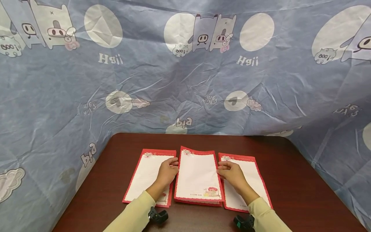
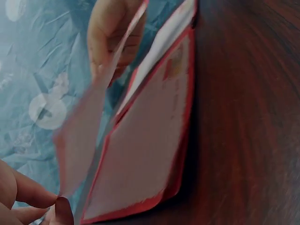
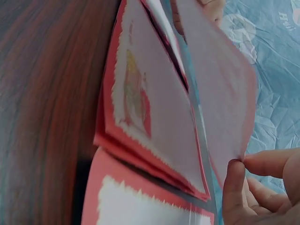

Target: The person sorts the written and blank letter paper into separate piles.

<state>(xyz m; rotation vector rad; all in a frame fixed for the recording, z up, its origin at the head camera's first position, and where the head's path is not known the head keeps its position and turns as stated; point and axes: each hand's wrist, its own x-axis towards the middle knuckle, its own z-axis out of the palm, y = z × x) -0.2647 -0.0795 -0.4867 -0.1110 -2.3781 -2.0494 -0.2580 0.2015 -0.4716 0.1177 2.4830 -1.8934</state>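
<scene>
between the table's (image 1: 290, 180) side edges, head view: red-bordered sheet (image 1: 198, 174), raised over a stack (image 1: 208, 203). left wrist: left hand (image 2: 23, 191) pinching one side. right wrist: right hand (image 3: 269, 194) pinching the other. step, seemingly: positioning; next likely wants level lowering.

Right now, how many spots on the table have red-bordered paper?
3: left paper, middle paper under the sheet pinched by left hand and right hand, and right paper. More sheets may be hidden underneath.
</scene>
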